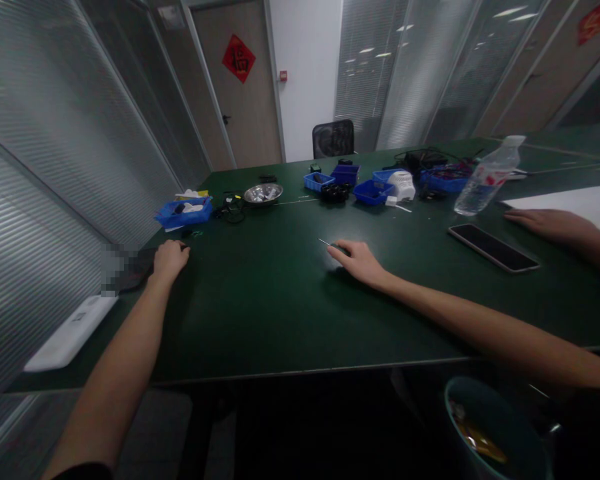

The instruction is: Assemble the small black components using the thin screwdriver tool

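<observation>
On the left part of the green table point(260, 300), my left hand point(170, 260) is curled over the right end of a dark flat object point(139, 270). Its fingers are closed around that edge, partly hidden. My right hand point(357, 261) rests near the middle of the table, its fingers pinched on a slim tool with a thin metal shaft point(324, 241). The shaft points left and slightly away from me; the fingers cover its handle, so its exact kind is unclear.
Blue trays point(185, 212) of small parts, a steel bowl point(263, 194) and tangled cables point(233, 208) line the back. Rightward are a water bottle point(490, 177), a phone point(493, 247) and another person's hand point(545, 222) on white paper point(580, 203). A bin point(500, 427) stands below the edge.
</observation>
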A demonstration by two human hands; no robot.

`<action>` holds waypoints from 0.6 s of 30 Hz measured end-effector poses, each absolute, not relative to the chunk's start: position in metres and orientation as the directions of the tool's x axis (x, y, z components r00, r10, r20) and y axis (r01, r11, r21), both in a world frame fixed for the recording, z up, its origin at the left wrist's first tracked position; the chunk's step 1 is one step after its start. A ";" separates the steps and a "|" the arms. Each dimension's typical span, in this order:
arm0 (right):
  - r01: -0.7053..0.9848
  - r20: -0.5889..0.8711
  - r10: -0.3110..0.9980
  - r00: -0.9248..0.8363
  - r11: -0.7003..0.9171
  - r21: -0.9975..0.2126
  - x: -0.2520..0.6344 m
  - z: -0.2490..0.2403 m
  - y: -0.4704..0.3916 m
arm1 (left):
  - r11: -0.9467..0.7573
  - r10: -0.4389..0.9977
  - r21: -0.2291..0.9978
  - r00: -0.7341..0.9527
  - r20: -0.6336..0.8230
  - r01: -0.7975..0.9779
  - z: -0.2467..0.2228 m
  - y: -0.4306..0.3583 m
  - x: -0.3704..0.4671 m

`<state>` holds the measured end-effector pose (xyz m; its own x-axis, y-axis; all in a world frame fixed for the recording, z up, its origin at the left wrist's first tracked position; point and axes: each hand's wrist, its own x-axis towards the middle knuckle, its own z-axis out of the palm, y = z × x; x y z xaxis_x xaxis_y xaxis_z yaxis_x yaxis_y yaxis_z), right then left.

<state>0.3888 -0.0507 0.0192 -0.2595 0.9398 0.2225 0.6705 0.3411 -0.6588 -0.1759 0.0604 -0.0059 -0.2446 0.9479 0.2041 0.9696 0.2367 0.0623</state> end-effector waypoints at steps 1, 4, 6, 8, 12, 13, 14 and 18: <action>0.669 0.223 0.940 -0.258 0.340 -0.660 0.389 0.019 -0.051 | 0.237 0.948 0.070 -0.246 0.202 0.969 -0.006 0.060 -0.176; 0.667 0.223 0.941 -0.254 0.337 -0.664 0.389 0.019 -0.051 | 0.247 0.945 0.089 -0.260 0.196 0.965 -0.004 0.059 -0.176; 0.667 0.222 0.941 -0.256 0.338 -0.664 0.389 0.019 -0.051 | 0.259 0.942 0.098 -0.273 0.193 0.961 -0.003 0.059 -0.176; 0.664 0.219 0.941 -0.256 0.336 -0.668 0.389 0.020 -0.051 | 0.265 0.939 0.110 -0.283 0.197 0.958 -0.003 0.060 -0.177; 0.658 0.215 0.941 -0.260 0.336 -0.674 0.389 0.020 -0.052 | 0.268 0.928 0.155 -0.298 0.223 0.951 -0.001 0.061 -0.178; 0.659 0.215 0.941 -0.261 0.336 -0.673 0.389 0.020 -0.052 | 0.271 0.927 0.168 -0.304 0.221 0.948 0.000 0.062 -0.178; 0.660 0.214 0.941 -0.262 0.337 -0.671 0.389 0.020 -0.052 | 0.277 0.927 0.179 -0.311 0.207 0.944 0.002 0.062 -0.177; 0.664 0.217 0.940 -0.264 0.340 -0.666 0.390 0.020 -0.051 | 0.304 0.935 0.201 -0.332 0.121 0.931 0.005 0.064 -0.175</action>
<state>0.3898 -0.0512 0.0195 -0.2642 0.9398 0.2166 0.6639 0.3401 -0.6660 -0.1747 0.0638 0.0055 -0.3319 0.9355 0.1213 0.9311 0.3042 0.2011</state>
